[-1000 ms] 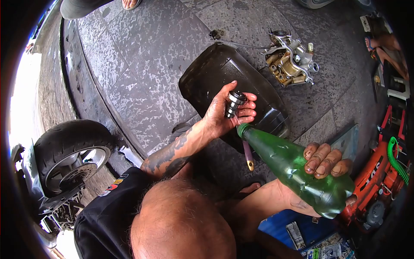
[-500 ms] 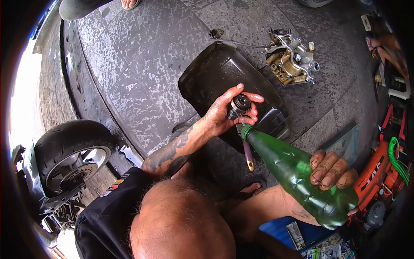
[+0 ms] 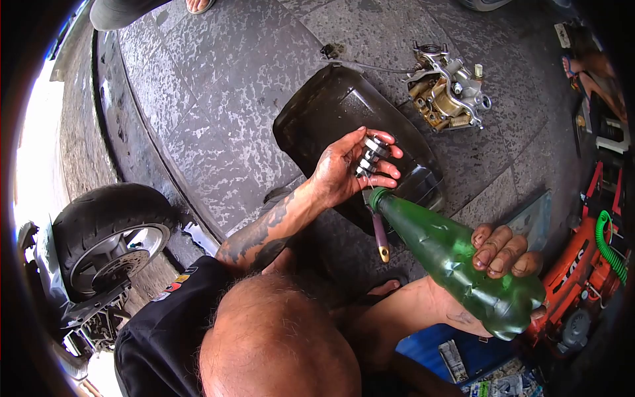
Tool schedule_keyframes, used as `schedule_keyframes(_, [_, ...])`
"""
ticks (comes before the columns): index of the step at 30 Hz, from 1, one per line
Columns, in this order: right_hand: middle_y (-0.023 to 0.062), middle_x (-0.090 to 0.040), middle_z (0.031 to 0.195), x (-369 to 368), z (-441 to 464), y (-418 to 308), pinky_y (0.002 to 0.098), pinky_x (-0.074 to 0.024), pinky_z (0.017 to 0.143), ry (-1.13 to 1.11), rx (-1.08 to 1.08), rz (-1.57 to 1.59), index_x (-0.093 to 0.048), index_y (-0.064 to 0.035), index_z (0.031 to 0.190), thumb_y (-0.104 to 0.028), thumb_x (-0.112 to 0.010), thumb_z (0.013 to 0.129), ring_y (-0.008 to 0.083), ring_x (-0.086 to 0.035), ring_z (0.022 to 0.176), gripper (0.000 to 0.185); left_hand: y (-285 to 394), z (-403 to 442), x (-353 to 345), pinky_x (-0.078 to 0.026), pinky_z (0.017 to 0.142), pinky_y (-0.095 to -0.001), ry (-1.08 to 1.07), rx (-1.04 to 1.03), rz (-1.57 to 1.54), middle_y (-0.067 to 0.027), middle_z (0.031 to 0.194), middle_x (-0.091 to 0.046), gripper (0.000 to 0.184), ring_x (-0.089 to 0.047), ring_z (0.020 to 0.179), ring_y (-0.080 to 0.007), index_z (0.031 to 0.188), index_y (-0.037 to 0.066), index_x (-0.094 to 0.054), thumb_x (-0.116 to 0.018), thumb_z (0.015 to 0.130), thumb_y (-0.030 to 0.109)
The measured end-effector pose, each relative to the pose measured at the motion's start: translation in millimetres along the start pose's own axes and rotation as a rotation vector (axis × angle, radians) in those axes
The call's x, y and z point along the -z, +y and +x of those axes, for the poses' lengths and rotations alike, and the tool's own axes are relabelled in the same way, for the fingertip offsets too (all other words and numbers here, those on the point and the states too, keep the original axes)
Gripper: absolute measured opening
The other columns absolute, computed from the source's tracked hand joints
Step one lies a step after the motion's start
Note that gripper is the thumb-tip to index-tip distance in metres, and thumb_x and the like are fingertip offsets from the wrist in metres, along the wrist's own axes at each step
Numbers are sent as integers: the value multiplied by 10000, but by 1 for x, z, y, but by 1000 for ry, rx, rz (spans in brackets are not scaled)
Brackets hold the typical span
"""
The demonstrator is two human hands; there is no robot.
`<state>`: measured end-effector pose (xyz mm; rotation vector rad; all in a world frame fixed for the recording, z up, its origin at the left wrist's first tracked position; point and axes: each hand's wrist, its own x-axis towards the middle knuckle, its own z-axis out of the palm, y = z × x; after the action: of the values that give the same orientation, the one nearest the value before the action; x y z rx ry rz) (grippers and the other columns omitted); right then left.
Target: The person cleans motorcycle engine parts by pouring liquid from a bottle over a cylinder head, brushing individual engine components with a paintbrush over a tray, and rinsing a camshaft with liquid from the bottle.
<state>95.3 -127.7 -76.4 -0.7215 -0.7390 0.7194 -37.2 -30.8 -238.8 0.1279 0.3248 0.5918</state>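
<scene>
My left hand [image 3: 335,169] holds a wet metal camshaft [image 3: 372,156] over a dark plastic basin [image 3: 311,106], fingers curled around it. The camshaft's shiny lobes face up. My right hand [image 3: 501,253] grips a dented green plastic bottle [image 3: 433,239] near its base, tilted with the neck toward my left hand. At the bottle's mouth, close under the camshaft, a thin trickle of liquid seems to show. A tool with a purple handle [image 3: 380,237] leans at the basin's near edge, its far end hidden.
Beyond the basin, an engine cylinder head [image 3: 446,89] lies on the tiled floor [image 3: 211,86]. A scooter wheel [image 3: 112,238] stands at left. Red equipment [image 3: 565,278] with a green coiled hose [image 3: 612,246] is at right. Another person's foot [image 3: 198,5] shows at the top.
My left hand has turned the camshaft from end-on to side-on, so its lobes now show. The bottle has shifted very slightly with my right hand.
</scene>
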Motion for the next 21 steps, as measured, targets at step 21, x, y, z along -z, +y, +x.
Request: schedule_keyframes(21, [82, -489, 816, 3, 1, 7, 361, -385, 733, -22, 124, -96, -508, -37, 968, -625, -334, 920, 199, -478, 758, 615, -8, -3, 4, -499, 938, -522, 201, -103, -13, -154, 1122, -600, 181, -622, 1010, -344, 1073, 80, -559, -528, 960, 218])
